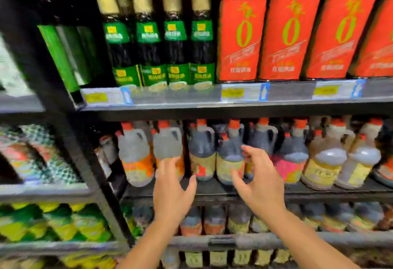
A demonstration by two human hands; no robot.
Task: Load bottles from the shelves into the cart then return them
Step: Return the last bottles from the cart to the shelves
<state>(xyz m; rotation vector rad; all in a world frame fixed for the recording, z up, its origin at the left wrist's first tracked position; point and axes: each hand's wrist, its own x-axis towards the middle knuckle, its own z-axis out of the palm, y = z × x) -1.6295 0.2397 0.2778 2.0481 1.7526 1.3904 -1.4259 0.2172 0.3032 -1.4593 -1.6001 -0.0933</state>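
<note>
The middle shelf (319,190) carries a row of jug-shaped bottles with red caps. My left hand (172,190) reaches up with fingers spread, its fingertips touching the base of a clear jug with an orange label (168,145). My right hand (257,181) is open, thumb and fingers on either side of a dark jug with a yellow label (228,162), not closed on it. Both hands hold nothing. The cart handle (234,241) runs across the bottom, below my forearms, with several bottles seen beneath it.
The top shelf (191,98) holds tall dark bottles with green labels (174,41) and big red-labelled bottles (289,37). A black upright post (70,137) splits the shelving. Left bays hold green-yellow packs (53,222). A lower shelf has more jugs (238,219).
</note>
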